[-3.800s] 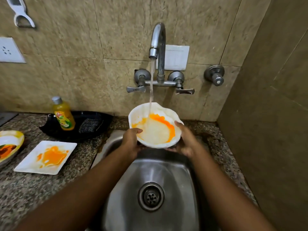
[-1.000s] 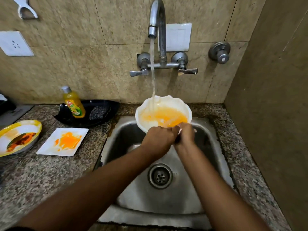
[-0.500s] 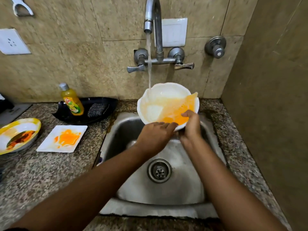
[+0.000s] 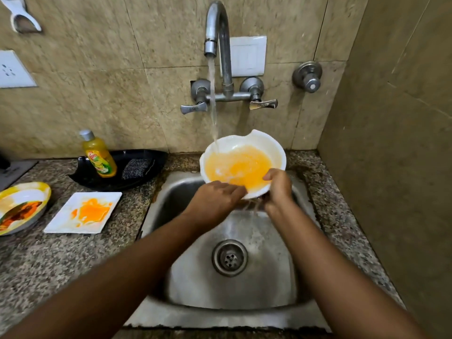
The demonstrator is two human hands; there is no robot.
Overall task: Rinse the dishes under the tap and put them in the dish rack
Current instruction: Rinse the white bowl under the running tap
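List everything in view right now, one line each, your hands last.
bowl: 1, white, orange water inside, under the stream over the sink
tap: 1, steel, on the wall, running
sink: 1, steel, centre
plate: 1, white square, orange smear, counter left
dish: 1, yellow-rimmed, far left
bottle: 1, yellow, on tray
tray: 1, black, by wall
scrubber: 1, grey, on tray
left hand: grips bowl's near rim
right hand: grips bowl's right rim
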